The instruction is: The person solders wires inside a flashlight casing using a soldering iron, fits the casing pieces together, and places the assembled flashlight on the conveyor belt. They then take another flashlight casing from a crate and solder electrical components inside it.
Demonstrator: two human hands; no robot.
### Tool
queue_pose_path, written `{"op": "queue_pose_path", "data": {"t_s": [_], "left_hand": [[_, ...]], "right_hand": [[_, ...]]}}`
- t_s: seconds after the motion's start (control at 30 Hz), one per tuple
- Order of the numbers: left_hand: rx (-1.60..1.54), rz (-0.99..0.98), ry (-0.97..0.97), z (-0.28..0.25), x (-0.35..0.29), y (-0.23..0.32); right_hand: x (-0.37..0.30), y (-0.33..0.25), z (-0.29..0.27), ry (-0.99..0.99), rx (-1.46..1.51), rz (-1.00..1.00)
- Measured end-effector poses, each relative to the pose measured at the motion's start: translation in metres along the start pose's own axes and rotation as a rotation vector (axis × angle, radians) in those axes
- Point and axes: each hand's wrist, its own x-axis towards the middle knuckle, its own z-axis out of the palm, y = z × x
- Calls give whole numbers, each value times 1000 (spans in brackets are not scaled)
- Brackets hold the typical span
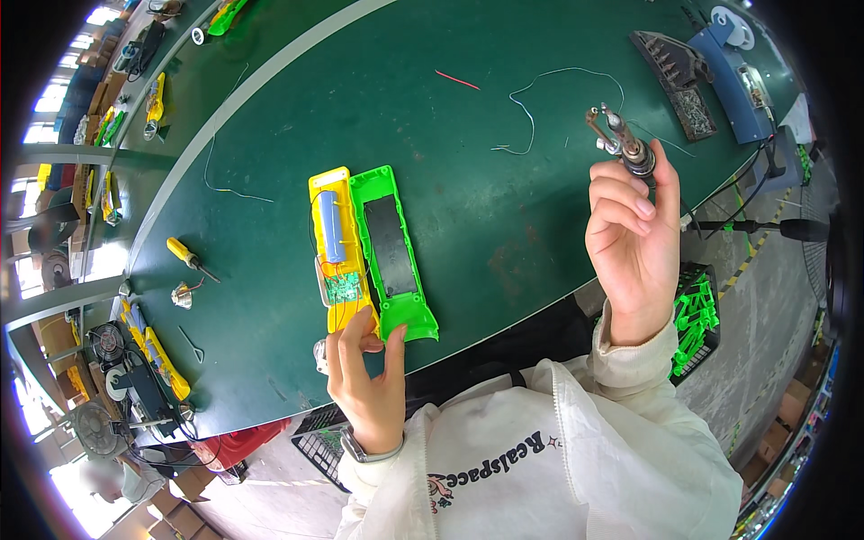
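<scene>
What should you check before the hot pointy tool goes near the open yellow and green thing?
1. Left hand steadies the open yellow half at its near end: ok.
2. Right hand has a firm grip on the soldering iron, tip raised off the table: ok.
3. Small green circuit board is uncovered and easy to reach: ok.
4. Blue battery sits inside the yellow half: ok.
5. Left fingertips are safely away from the board: not ok, they lie right beside it.
6. Iron tip is hot and clean: cannot tell.
</scene>
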Motion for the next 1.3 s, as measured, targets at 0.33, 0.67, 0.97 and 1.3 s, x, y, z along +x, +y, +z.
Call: {"op": "queue_pose_path", "data": {"t_s": [0.33,0.67,0.97,1.3], "left_hand": [[-5,-4,-3,0,0,-1],[4,18,5,0,-1,-3],[2,14,4,0,0,-2],[5,12,-2,1,-1,-1]], "right_hand": [[2,2,-4,3,-186,-68],[4,2,-8,77,-228,-113],[6,1,-11,31,-204,-113],[6,0,-16,14,-409,-247]]}}
